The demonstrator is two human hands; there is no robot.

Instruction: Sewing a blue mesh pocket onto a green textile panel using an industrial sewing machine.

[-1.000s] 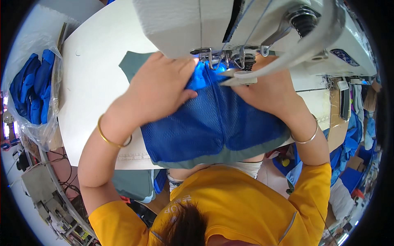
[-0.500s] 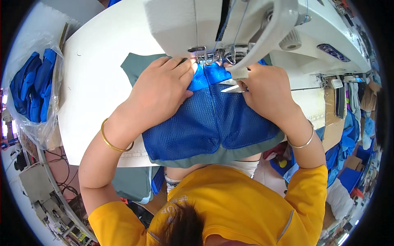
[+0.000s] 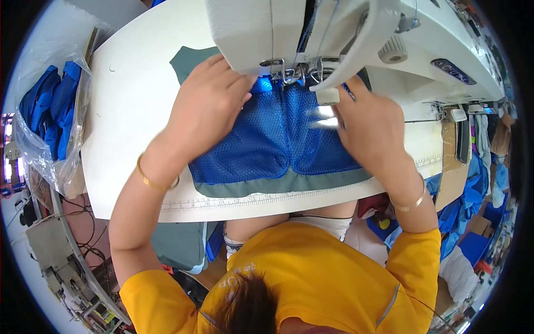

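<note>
Plainly, in the head view, the cloth [image 3: 253, 142] lies on the table [image 3: 130, 106], its far edge under the machine [image 3: 242, 39]. It should handle light, limp and slightly slippery, best held flat by both sides. The left hand [image 3: 207, 106] rests on it, pinching or not I cannot tell; the right hand [image 3: 374, 131] grips snips [image 3: 327, 122].

Curved white tabletop [image 3: 130, 106], pinkish floor [image 3: 74, 214] at left, grey metal frame [image 3: 77, 254], bright light [image 3: 466, 323]
</note>
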